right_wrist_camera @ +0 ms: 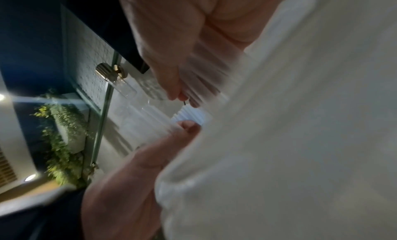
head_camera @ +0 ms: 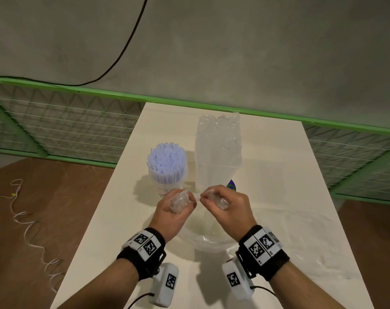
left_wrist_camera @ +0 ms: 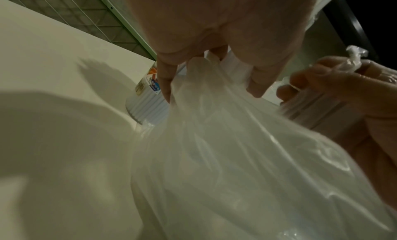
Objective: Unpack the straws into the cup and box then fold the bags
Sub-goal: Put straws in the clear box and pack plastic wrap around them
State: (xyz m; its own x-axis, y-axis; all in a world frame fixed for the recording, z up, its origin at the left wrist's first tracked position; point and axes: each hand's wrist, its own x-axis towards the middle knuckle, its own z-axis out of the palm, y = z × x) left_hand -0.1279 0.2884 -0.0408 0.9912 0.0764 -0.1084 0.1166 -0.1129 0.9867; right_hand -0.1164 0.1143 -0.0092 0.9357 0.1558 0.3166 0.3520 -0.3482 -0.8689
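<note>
A white ribbed cup point(head_camera: 165, 188) packed with pale blue straws point(head_camera: 167, 163) stands at mid-table. Right of it rises a tall clear box point(head_camera: 218, 157) with clear straws bunched at its top. In front of both, my left hand point(head_camera: 183, 200) and right hand point(head_camera: 212, 197) each grip a gathered part of one clear plastic bag point(head_camera: 203, 233), which hangs down to the table. In the left wrist view my left hand point(left_wrist_camera: 210, 84) pinches the bag point(left_wrist_camera: 236, 158) beside the cup point(left_wrist_camera: 148, 106). The blurred right wrist view shows my right hand point(right_wrist_camera: 184, 111) pinching pleated bag film point(right_wrist_camera: 279, 124).
A second clear bag point(head_camera: 301, 233) lies flat on the cream table point(head_camera: 113, 230) to the right. A small green and blue label point(head_camera: 231, 186) peeks out behind my right hand. A green mesh fence point(head_camera: 67, 130) runs behind the table. White cord point(head_camera: 33, 233) lies on the brown floor at left.
</note>
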